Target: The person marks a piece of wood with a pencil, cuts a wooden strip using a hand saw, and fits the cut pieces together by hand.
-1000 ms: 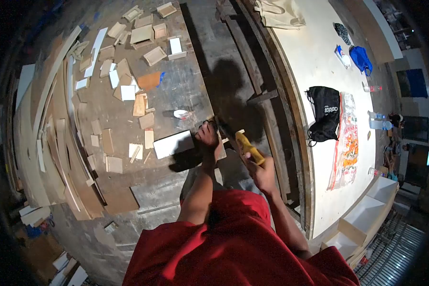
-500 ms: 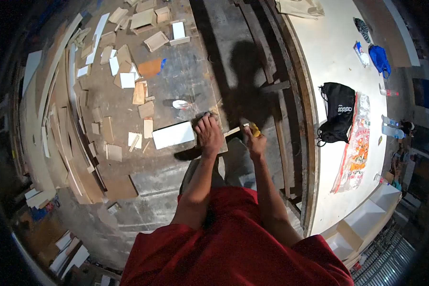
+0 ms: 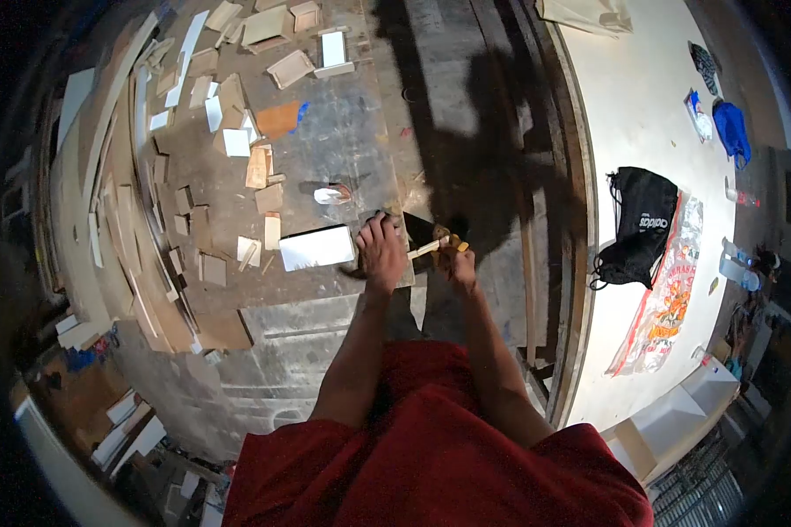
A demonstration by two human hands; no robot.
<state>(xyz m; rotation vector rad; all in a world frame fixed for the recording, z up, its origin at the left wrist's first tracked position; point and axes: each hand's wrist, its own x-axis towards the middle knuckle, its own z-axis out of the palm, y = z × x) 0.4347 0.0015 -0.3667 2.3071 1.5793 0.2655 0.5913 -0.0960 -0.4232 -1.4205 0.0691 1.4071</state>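
Note:
My left hand (image 3: 381, 251) presses down at the edge of the workbench (image 3: 325, 283), its fingers bent over the near end of a thin wooden strip. Past the bench edge, the pale wooden strip (image 3: 425, 249) sticks out toward my right hand. My right hand (image 3: 463, 268) is closed around a yellow-handled tool (image 3: 462, 248) beside the strip's free end; the tool's working part cannot be made out. A white rectangular board (image 3: 318, 248) lies just left of my left hand. Beyond it rests a small white-and-brown object (image 3: 331, 194) of unclear kind.
Wood offcuts and small box-like pieces (image 3: 290, 68) cover the bench's left and far parts. Long boards (image 3: 105, 158) line its left side. At right, a pale tabletop (image 3: 580, 369) bears a black drawstring bag (image 3: 643, 220), a printed plastic sack (image 3: 672, 303) and a blue bag (image 3: 730, 132).
My right hand has moved slightly down and left with the yellow-handled tool. My left hand stays on the strip at the bench edge. The camera view has shifted a little.

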